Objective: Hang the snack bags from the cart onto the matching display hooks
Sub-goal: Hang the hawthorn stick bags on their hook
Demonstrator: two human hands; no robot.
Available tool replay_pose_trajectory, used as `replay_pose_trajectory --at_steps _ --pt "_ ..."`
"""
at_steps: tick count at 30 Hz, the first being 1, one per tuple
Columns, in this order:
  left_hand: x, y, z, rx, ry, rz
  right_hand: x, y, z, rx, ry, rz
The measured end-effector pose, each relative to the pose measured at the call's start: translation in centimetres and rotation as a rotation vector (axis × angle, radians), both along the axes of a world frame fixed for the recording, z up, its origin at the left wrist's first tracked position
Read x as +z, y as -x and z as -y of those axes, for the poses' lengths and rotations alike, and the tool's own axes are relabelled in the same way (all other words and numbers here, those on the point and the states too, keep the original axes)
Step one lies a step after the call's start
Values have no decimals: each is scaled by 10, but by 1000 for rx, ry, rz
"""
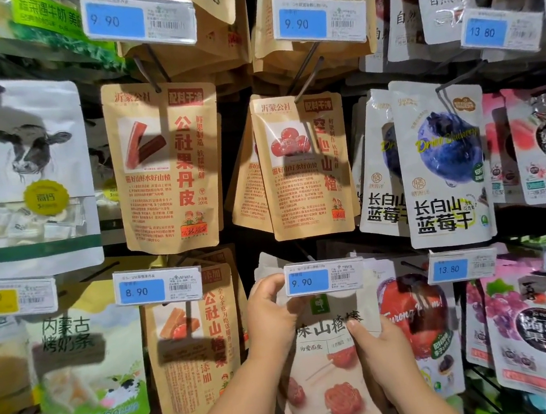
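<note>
Just under 9.90 tag [324, 277], white bag [330, 379], left hand [269, 315] pinching its top corner, right hand [381, 350] gripping its side.

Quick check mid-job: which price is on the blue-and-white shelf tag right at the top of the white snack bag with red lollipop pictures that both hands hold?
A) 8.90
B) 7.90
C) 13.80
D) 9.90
D: the blue-and-white shelf tag at the top of the white snack bag with red lollipop pictures, which the left hand and right hand hold, reads 9.90.
</note>
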State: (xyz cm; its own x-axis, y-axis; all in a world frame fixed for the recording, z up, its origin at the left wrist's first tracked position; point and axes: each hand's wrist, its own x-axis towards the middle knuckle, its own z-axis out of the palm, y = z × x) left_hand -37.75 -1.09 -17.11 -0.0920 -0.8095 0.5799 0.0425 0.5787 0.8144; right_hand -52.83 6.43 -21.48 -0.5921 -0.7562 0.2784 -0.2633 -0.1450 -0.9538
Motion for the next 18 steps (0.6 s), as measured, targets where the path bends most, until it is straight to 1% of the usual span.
replay_pose_trajectory --at_steps 2,5,7,10,15,18 --pt "-3 0 4 47 13 12 -1 -1 -1 24 6 48" --pt "-2 2 10 107 -63 41 -5 -2 -6 81 -10 101" --pt "-2 5 16 143 -114 50 -8 -3 -5 90 -17 74" --pt "-4 9 23 180 -148 85 -11 -1 4 28 -22 18" --pt "-10 14 29 212 -178 68 -10 1 18 -52 -59 -28" --pt "-15 13 26 241 -143 64 -12 0 23 -72 -49 -17"
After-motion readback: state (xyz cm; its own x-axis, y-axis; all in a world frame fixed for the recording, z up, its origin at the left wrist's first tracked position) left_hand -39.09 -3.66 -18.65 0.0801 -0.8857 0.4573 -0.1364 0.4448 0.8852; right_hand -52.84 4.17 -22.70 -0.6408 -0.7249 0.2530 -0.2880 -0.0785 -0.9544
